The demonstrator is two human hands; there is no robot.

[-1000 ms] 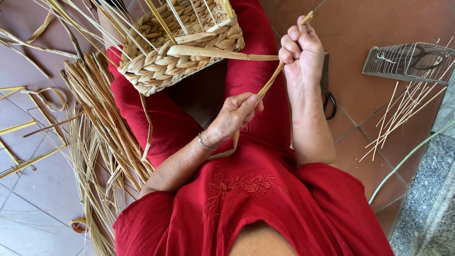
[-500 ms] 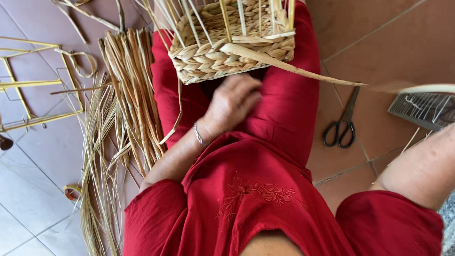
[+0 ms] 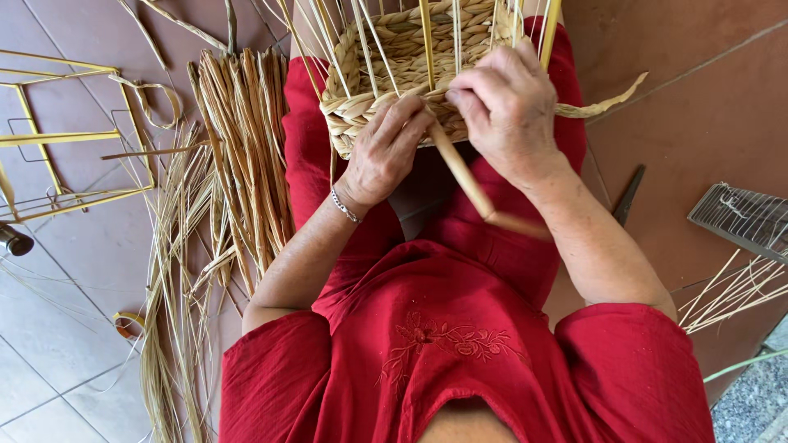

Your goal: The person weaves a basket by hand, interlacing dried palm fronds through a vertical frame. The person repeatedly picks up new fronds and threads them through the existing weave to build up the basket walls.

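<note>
Both hands grip the half-woven basket (image 3: 394, 74) on her lap: left hand (image 3: 386, 152) pinching the rim, right hand (image 3: 509, 107) holding a flat straw strand (image 3: 464, 176).

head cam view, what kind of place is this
Probably a home patio or porch used for basket weaving. A tiled floor holds a bundle of dried straw and a yellow wire frame, and both hands work on a half-woven basket in the lap.

Red short-slv dress (image 3: 460, 353) w/ embroidered front, silver bracelet (image 3: 345, 207).
</note>
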